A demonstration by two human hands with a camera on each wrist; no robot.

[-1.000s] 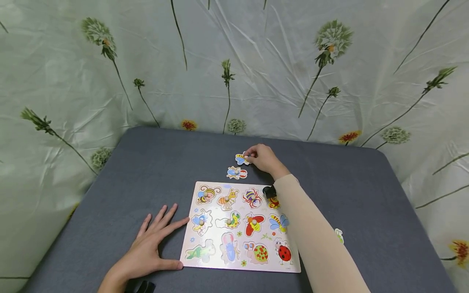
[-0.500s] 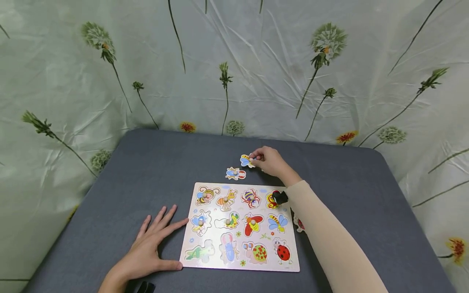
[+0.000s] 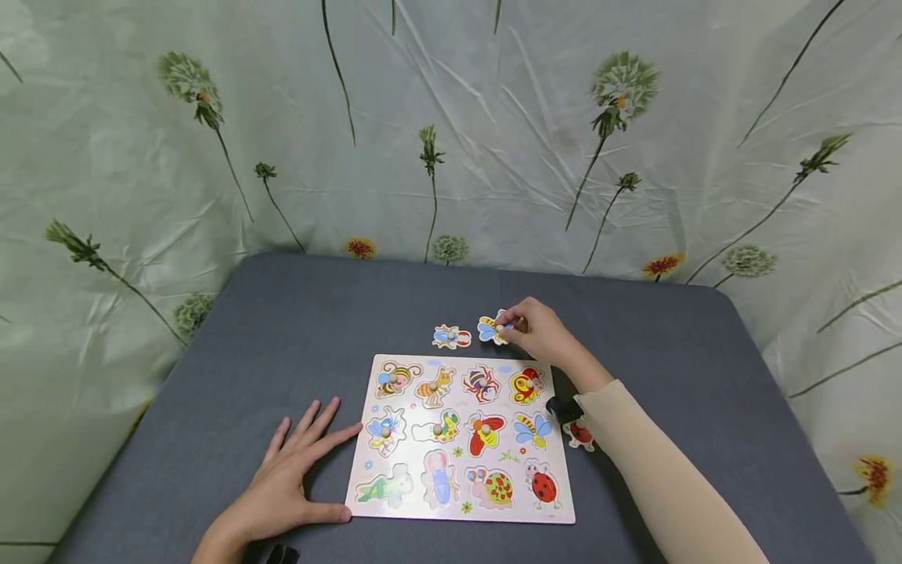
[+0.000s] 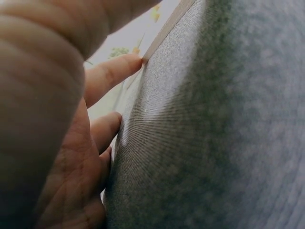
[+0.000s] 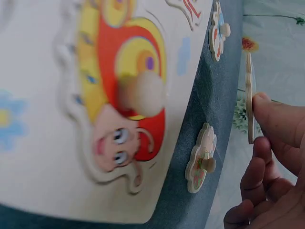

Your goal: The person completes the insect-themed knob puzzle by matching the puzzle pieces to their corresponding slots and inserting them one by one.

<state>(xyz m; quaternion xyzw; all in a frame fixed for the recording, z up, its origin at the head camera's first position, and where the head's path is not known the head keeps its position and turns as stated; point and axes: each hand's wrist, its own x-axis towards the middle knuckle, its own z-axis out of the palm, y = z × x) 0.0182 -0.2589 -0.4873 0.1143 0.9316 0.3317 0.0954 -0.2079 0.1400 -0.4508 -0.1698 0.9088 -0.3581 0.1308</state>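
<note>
In the head view, my right hand (image 3: 541,335) pinches a blue-winged, striped dragonfly puzzle piece (image 3: 489,330) just beyond the board. From the right wrist, the dragonfly piece (image 5: 249,100) appears edge-on between thumb and fingers, raised off the table. The wooden insect peg puzzle board (image 3: 517,513) lies flat on the table. Its two upper rows hold several knobbed pieces; the dragonfly recess (image 3: 532,431) at the right and the bottom row show bare pictures. My left hand (image 3: 285,478) rests with fingers spread, index finger and thumb touching the board's left edge.
A blue beetle piece (image 3: 452,337) lies behind the board. A snail piece (image 5: 200,157) rests on the table beneath my right hand, mostly hidden in the head view. A ladybird piece (image 3: 579,433) lies by the board's right edge, partly behind the sleeve. A floral curtain (image 3: 493,157) hangs behind.
My right hand has drawn the dragonfly piece to the right and nearer the board. The ladybird piece has come into sight as the arm shifted right. My left hand stays put.
</note>
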